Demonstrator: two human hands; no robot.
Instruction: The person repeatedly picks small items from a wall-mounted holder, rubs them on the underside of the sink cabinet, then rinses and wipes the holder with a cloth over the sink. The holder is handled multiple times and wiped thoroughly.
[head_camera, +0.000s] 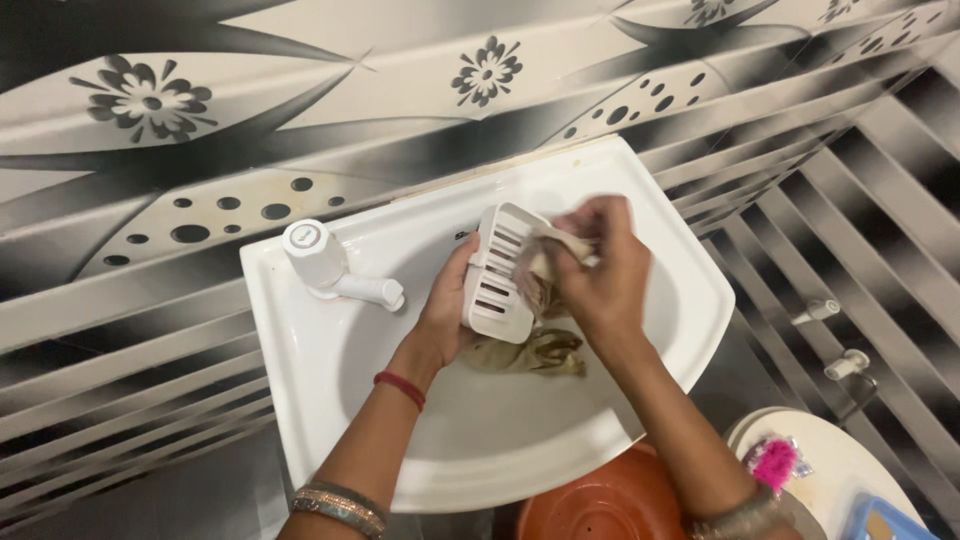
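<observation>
Over a white wash basin (330, 350), my left hand (447, 310) holds a white slotted plastic tray (497, 272), like a soap rack, tilted on its side. My right hand (600, 270) grips a crumpled beige cloth (548, 262) and presses it against the tray's inner face. The lower part of the cloth (530, 352) hangs down into the bowl of the basin below the tray. A red thread band circles my left wrist, and bangles sit on both forearms.
A white tap (330, 265) stands at the basin's back left. Black-and-white patterned tiles cover the wall. An orange tub (590, 505) sits below the basin, beside a white round stool (850, 470) bearing a pink object (773, 462) and a blue item. Two wall taps (830, 335) project at right.
</observation>
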